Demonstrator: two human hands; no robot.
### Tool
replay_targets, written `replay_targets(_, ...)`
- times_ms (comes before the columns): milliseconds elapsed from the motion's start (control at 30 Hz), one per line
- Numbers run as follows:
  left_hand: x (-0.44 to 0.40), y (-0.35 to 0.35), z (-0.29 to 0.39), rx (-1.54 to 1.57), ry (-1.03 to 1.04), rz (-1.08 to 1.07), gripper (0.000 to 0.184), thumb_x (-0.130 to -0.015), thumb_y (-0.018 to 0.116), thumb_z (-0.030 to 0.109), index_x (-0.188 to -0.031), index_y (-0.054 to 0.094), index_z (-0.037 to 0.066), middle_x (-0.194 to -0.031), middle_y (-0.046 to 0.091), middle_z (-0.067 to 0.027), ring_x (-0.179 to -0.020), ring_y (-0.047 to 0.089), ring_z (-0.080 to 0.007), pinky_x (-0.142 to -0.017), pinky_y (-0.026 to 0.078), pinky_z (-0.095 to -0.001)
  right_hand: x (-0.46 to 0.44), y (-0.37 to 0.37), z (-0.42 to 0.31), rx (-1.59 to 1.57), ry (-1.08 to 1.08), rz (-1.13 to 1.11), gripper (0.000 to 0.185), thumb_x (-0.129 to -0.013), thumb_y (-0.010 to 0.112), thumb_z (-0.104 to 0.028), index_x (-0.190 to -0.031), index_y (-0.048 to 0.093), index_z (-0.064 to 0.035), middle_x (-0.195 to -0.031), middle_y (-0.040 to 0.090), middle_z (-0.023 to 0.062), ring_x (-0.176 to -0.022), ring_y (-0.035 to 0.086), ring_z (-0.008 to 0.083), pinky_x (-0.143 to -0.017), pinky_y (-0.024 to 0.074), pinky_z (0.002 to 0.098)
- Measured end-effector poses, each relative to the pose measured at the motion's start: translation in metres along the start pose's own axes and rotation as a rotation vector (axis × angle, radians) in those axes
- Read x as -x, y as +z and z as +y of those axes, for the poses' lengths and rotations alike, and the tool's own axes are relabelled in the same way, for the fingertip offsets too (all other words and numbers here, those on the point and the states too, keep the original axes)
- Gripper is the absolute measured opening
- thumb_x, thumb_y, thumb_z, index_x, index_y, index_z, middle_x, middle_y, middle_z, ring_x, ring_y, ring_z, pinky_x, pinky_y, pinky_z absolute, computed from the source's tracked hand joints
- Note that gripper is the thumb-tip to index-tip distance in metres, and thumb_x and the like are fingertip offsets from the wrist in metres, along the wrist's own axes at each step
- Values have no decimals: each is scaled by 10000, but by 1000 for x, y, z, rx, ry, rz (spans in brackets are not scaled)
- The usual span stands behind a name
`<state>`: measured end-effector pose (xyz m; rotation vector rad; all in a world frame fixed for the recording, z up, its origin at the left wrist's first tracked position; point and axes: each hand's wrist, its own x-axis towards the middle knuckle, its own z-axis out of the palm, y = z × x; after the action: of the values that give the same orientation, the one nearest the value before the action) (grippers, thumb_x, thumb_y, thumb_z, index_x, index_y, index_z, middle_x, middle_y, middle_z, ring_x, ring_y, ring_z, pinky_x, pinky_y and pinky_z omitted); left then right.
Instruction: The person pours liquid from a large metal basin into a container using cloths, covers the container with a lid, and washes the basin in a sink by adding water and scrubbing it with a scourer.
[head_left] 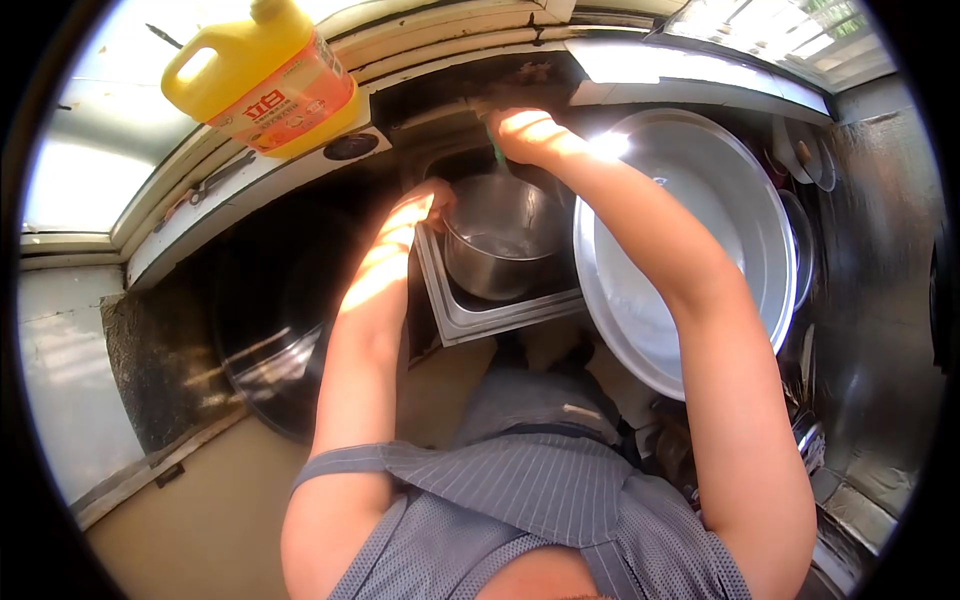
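A steel pot sits in the metal sink, with a little liquid or shine at its bottom. My left hand is closed on the pot's left rim. Beyond the pot's far side, my right hand has its fingers curled round a narrow green thing that points down toward the pot. Its kind is not clear, and my fingers hide its upper part. Bright sunlight washes out part of both hands.
A large pale basin stands right of the sink, under my right forearm. On the left ledge is a yellow jug with a red label. A big dark round vessel lies left of the sink. Utensils hang at the right.
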<state>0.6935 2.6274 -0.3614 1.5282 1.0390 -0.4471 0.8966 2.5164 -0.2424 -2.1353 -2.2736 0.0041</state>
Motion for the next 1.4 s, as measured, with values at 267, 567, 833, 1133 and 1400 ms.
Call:
replay_targets(267, 77, 9, -19, 229, 525, 11, 164, -701, 628, 79, -853, 607, 22, -620, 447, -48, -447, 436, -139, -561, 594, -435, -26, -22, 9, -28, 3, -381, 255, -843, 568, -48, -1075, 669, -18, -1033, 694, 201, -997, 665, 372, -812, 550, 418)
replay_targets(567, 187, -14, -20, 354, 477, 108, 169, -783, 623, 223, -868, 629, 77, -763, 592, 7, -607, 473, -71, -497, 376, -226, 1, -14, 2, 141, -157, -8, 204, -882, 552, -135, -1031, 670, -60, -1067, 649, 170, -978, 647, 318, -809, 554, 403)
replay_targets(833, 283, 34, -110, 694, 183, 364, 279, -657, 579, -42, -924, 656, -20, -752, 646, -44, -539, 561, -98, -465, 441, -225, 94, -92, -35, -81, -208, 304, 433, -845, 582, -3, -1273, 585, -72, -1027, 581, 127, -992, 612, 295, -847, 509, 376)
replay_targets(1133, 311, 112, -74, 391, 484, 747, 170, -682, 542, -23, -818, 644, -27, -727, 629, -13, -626, 538, -87, -560, 424, -257, 228, -144, -21, -329, -104, 330, 331, -898, 591, -46, -1229, 595, -51, -1013, 610, 137, -959, 607, 321, -860, 493, 412)
replay_targets(1400, 341, 77, 14, -673, 75, 969, 188, -735, 549, 102, -868, 661, 31, -897, 684, -231, -900, 654, -413, -779, 508, -485, 349, -166, -12, -592, 13, 342, 175, -894, 591, -7, -1054, 656, 23, -963, 637, 166, -871, 626, 333, -800, 495, 386)
